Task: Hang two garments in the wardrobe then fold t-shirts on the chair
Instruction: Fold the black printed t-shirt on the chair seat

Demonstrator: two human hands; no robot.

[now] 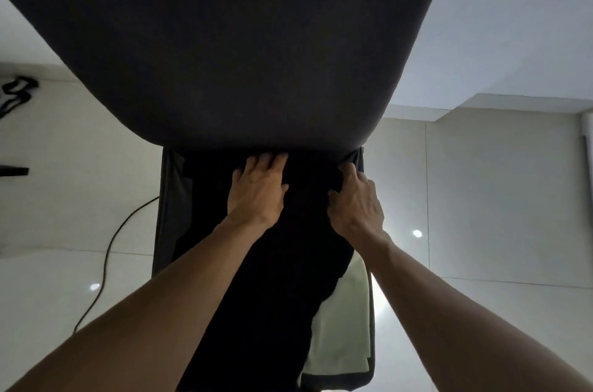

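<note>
Head view: black t-shirt (276, 279) spread on chair (224, 38) seat, long axis running from frame centre to bottom; left hand (256, 189) pressing flat on it; right hand (354, 199) pinching top edge, equally near.

A person's two bare hands work on a black garment (272, 279) spread over the seat of a dark upholstered chair (224, 38), seen from above. The left hand (258, 188) lies flat on the cloth near the chair's backrest, fingers extended. The right hand (354, 202) curls its fingers into the fabric at the seat's far right corner. A pale green-white garment (348, 327) lies partly under the black one at the seat's right edge. A black cable (106, 263) trails across the glossy white tiled floor (481, 199) to the left.
</note>
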